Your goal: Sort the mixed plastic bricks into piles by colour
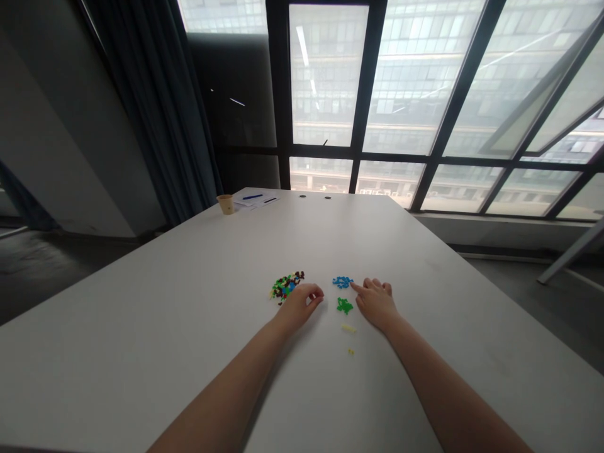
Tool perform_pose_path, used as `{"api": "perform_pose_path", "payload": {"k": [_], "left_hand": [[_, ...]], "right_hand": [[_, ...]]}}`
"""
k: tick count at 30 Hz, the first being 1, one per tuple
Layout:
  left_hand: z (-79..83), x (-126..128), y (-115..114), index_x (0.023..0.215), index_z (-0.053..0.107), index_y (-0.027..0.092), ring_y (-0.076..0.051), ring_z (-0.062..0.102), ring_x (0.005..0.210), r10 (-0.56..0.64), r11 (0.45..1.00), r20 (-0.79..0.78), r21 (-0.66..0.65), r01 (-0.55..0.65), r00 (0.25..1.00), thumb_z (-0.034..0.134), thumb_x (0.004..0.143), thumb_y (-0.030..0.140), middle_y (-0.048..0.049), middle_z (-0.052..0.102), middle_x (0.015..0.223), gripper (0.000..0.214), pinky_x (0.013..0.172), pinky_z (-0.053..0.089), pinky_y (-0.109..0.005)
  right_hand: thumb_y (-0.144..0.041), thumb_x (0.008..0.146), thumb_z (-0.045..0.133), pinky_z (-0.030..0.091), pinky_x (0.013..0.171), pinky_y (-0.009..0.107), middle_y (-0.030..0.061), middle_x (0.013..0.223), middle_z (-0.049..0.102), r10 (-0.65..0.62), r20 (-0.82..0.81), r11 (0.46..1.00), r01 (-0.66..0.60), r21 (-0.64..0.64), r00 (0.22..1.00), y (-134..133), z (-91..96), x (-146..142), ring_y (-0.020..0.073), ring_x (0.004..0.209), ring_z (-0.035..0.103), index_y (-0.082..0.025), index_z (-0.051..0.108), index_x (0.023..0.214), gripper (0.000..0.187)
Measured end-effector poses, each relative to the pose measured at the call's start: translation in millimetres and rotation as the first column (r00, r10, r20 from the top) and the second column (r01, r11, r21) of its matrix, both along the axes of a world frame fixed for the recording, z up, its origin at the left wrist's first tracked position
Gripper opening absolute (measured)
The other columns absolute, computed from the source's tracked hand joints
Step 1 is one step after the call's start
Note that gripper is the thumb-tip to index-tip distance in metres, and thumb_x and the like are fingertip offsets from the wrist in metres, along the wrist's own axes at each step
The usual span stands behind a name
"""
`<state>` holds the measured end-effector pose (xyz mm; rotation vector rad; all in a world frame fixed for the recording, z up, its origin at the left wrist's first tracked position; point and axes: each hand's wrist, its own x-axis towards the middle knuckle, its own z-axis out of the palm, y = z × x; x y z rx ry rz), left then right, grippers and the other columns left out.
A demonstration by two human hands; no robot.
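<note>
My left hand [302,303] is over the right edge of a mixed pile of small pieces [284,287] in brown, green, blue and cream. Its fingers are curled toward the thumb in a pinch, and whatever may be between the tips is too small to make out. My right hand [375,302] rests on the table, index finger stretched out to the right edge of a group of blue pieces [341,282], the other fingers loosely bent. Nearer to me lie a cluster of green pieces [344,306], a short row of pale yellow pieces [348,328] and a few yellow pieces [350,352].
The white table [189,314] stretches toward the windows. At its far left stand a paper cup [226,204] and papers [257,201] with a blue pen [253,197] on them. Two small dark discs [327,197] sit near the far edge.
</note>
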<state>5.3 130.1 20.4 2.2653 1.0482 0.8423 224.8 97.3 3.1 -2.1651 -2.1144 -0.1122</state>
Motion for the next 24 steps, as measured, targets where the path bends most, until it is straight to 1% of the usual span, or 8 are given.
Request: {"api": "perform_pose_path", "payload": {"k": [4,9,12,16,20,24], "left_hand": [[1.2,-0.6,0.6,0.078,0.062,0.018,-0.014,0.055,0.072,0.01,0.999,0.051,-0.054,-0.008,0.999,0.052,0.076,0.026,-0.0028,0.062,0.077,0.013,0.069,0.041,-0.026],[-0.7,1.9,1.4,0.076,0.062,0.017,-0.014,0.056,0.071,0.039,0.977,0.164,-0.213,-0.004,0.986,0.056,0.073,0.029,-0.0025,0.063,0.074,0.014,0.063,0.041,-0.024],[-3.0,5.9,0.1,0.073,0.062,0.016,-0.014,0.056,0.069,0.044,0.962,0.204,-0.272,0.013,0.978,0.058,0.071,0.03,-0.0022,0.062,0.071,0.015,0.063,0.041,-0.024],[-5.6,12.7,-2.6,0.073,0.062,0.016,-0.013,0.055,0.067,0.037,0.95,0.204,-0.312,0.029,0.978,0.058,0.07,0.032,-0.0022,0.062,0.069,0.017,0.062,0.041,-0.024],[-5.1,16.4,-5.0,0.073,0.062,0.015,-0.013,0.055,0.067,0.036,0.943,0.202,-0.33,0.034,0.979,0.059,0.069,0.032,-0.0028,0.062,0.069,0.018,0.062,0.042,-0.024],[-3.0,16.9,-6.2,0.073,0.063,0.016,-0.014,0.056,0.067,0.028,0.944,0.199,-0.327,0.039,0.98,0.06,0.068,0.034,-0.003,0.062,0.07,0.02,0.061,0.042,-0.024]], "right_hand": [[-0.027,0.082,0.036,0.019,0.086,0.039,0.0071,0.104,0.055,-0.016,-0.005,1.0,0.016,0.003,1.0,-2.4,4.4,1.6,0.0213,0.102,0.041,-0.033,0.05,0.121,0.041],[-0.027,0.081,0.037,0.022,0.081,0.037,0.0067,0.1,0.055,-0.103,-0.081,0.993,0.106,0.045,0.991,-5.8,13.7,7.3,0.0202,0.099,0.042,-0.032,0.053,0.117,0.04],[-0.027,0.081,0.037,0.023,0.081,0.036,0.0063,0.1,0.054,-0.091,-0.087,0.994,0.096,0.053,0.992,-6.6,14.2,6.8,0.0202,0.098,0.042,-0.033,0.053,0.117,0.04],[-0.027,0.081,0.036,0.022,0.083,0.038,0.0065,0.102,0.053,-0.038,-0.028,0.998,0.04,0.054,0.999,-0.9,6.6,0.7,0.0208,0.099,0.041,-0.034,0.048,0.122,0.043],[-0.028,0.082,0.034,0.022,0.084,0.039,0.0082,0.107,0.051,-0.057,0.002,0.998,0.057,0.031,0.998,7.0,0.9,-3.5,0.0224,0.102,0.039,-0.034,0.043,0.126,0.045],[-0.029,0.083,0.032,0.021,0.085,0.039,0.0087,0.111,0.05,-0.06,0.015,0.998,0.061,-0.02,0.998,7.5,2.3,-3.9,0.023,0.104,0.038,-0.035,0.043,0.126,0.044]]}}
